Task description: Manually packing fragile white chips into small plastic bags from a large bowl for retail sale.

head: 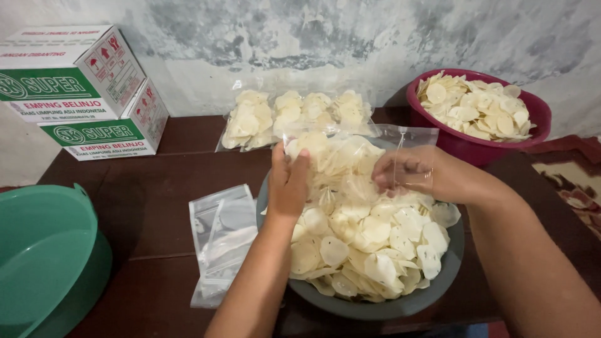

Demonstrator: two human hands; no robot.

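Dark brown wooden floor (156, 206) served as the work surface, with a stained, peeling grey-white wall (350, 31) behind it.

Nearest the camera: grey bowl (375, 307), heaped with pale round chips (369, 244). Plenty left in it, so the bulk looked unpacked as yet.

Over the bowl's far side, both hands worked one clear plastic bag (360, 141). Left hand (288, 181) was closed on the bag's near-left edge, fingers pinching the film with a few chips against it. Right hand (416, 172) sat inside or behind the film at the right edge, fingers curled together; whether it gripped chips or just the bag couldn't be told. Bag stood open-mouthed, part filled with chips, unsealed.

Left of the bowl: loose stack of empty clear bags (222, 241) lying flat, touching nothing else. More bags waiting, so more rounds likely left.

Far left, near edge: green plastic basin (44, 250), nothing visible inside.

Further back, against the wall: row of filled chip bags (294, 116), lying side by side, apparently three or four; exact count unclear. That was the finished output.

Back right: dark red basin (532, 125) also full of chips (476, 106), untouched stock.

Back left: two stacked white-and-green cartons (81, 87).

Judgement: early to middle stage; a few bags done, one in hand, two containers of chips remaining.
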